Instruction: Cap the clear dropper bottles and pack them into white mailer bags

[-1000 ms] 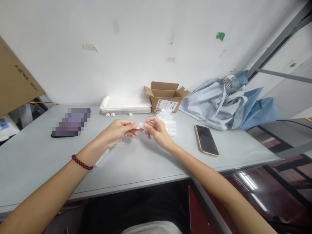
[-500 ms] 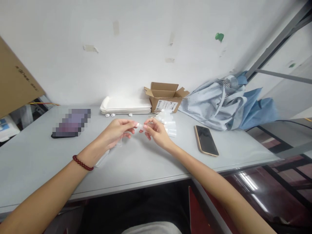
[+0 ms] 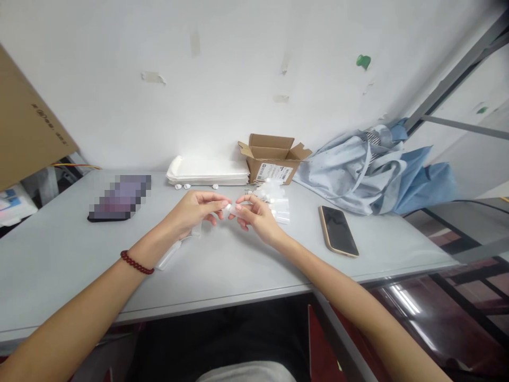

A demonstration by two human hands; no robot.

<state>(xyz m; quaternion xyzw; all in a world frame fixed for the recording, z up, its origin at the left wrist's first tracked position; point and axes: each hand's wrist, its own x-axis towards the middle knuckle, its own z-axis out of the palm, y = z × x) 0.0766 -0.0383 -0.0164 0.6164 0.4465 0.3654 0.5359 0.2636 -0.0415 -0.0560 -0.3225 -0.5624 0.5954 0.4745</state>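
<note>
Between my fingertips, above the middle of the desk, is a small clear plastic tube [image 3: 233, 210] with a white cap [image 3: 227, 209] at its left end. My left hand [image 3: 201, 212] pinches the cap end, and my right hand [image 3: 254, 215] grips the tube's other end; fingers hide much of it. Below my left wrist a clear tube [image 3: 169, 256] lies on the desk. More clear tubes with white caps [image 3: 281, 209] lie in a pile just right of my right hand. Several loose white caps [image 3: 187, 187] rest beyond my left hand.
On the grey desk [image 3: 238, 265] stand an open cardboard box [image 3: 274, 168] and a stack of white envelopes or sheets [image 3: 210, 171] by the wall. A phone [image 3: 338, 232] lies right, a dark device with a blurred screen [image 3: 119, 199] left. Blue cloth [image 3: 358, 175] fills the back right.
The view has shifted slightly. My hands stay together on the tube, with small finger movements around the cap; more of the white cap shows now.
</note>
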